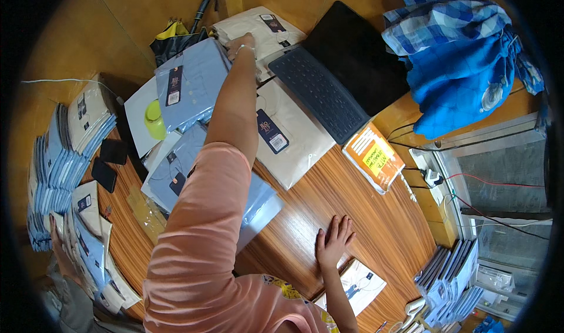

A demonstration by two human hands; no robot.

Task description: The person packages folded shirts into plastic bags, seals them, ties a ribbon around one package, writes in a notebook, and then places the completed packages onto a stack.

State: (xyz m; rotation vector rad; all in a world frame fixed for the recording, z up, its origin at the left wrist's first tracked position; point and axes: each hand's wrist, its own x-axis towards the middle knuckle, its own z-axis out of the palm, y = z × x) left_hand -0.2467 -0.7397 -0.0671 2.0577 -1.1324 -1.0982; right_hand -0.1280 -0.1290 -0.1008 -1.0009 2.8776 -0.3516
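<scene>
My left arm stretches to the far side of the table. My left hand [239, 44], a thin band at its wrist, is closed at the left edge of a beige packaged garment [264, 26]; its fingertips are partly hidden. Beside that wrist lie light-blue packaged garments [197, 74], bagged in clear plastic with dark tags. Another beige packaged garment [294, 139] lies flat to the right of my forearm. My right hand [335, 242] rests flat on the wooden table [370, 227], fingers spread and holding nothing. Near its wrist is a white packaged garment [358, 283].
A tablet with a keyboard [317, 92] stands at the back, beside an orange packet [373, 156]. Stacked garments [59, 162] fill the left side; more stacks [446, 283] stand lower right. A blue cloth [464, 86] hangs at right; an umbrella [182, 39] leans at the back wall.
</scene>
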